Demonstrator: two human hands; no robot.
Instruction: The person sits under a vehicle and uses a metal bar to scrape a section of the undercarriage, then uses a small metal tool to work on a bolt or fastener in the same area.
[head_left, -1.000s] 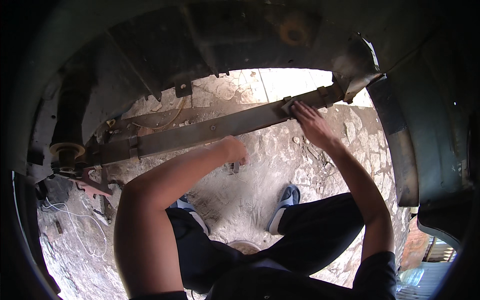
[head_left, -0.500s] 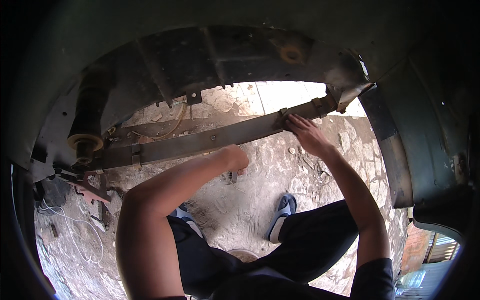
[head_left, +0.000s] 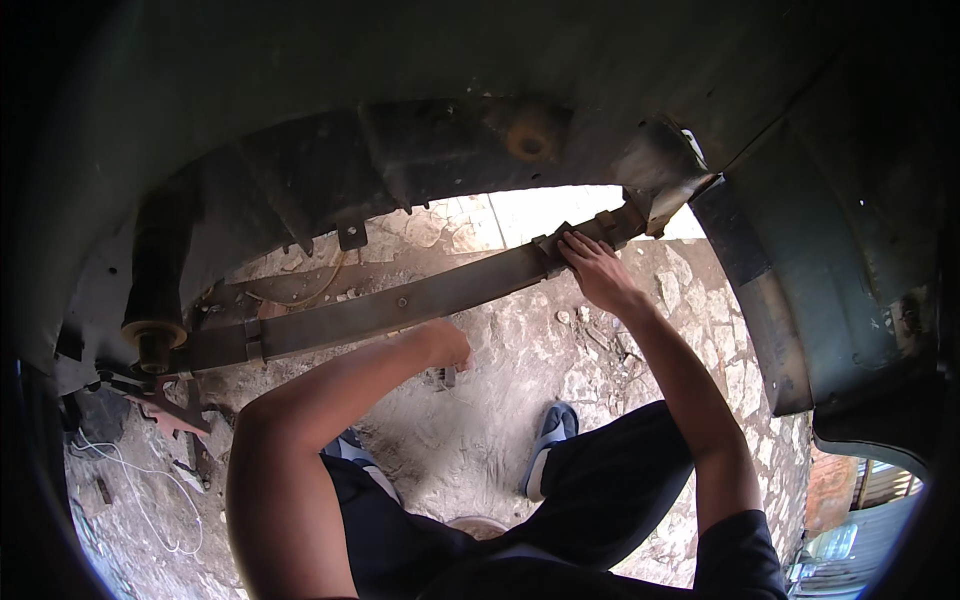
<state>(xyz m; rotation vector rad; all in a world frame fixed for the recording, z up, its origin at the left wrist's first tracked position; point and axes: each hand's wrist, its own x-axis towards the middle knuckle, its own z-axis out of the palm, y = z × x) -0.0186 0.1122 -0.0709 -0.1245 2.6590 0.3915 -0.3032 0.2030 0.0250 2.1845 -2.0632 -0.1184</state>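
Note:
A long steel leaf spring (head_left: 350,318) runs slanting beneath the dark vehicle body, with metal clamps (head_left: 254,340) around it. My right hand (head_left: 595,270) lies open, fingertips on the spring's upper right part at a dark clamp or plate; whether anything is under the fingers is unclear. My left hand (head_left: 448,345) is closed just below the middle of the spring, its fingers turned away from view. A small grey object (head_left: 447,376) shows beneath it; I cannot tell whether it is held. A dark cylindrical mount (head_left: 158,265) hangs at the spring's left end.
The wheel arch (head_left: 330,170) curves overhead and a green body panel (head_left: 850,280) stands at the right. Below are the dusty stone floor (head_left: 490,370), a white cable (head_left: 150,500) and a reddish metal piece (head_left: 175,418) at the left, and my sandalled feet (head_left: 550,430).
The whole view has shifted, so the spring and vehicle body sit lower and further left in the picture. My hands stay at about the same places along the spring.

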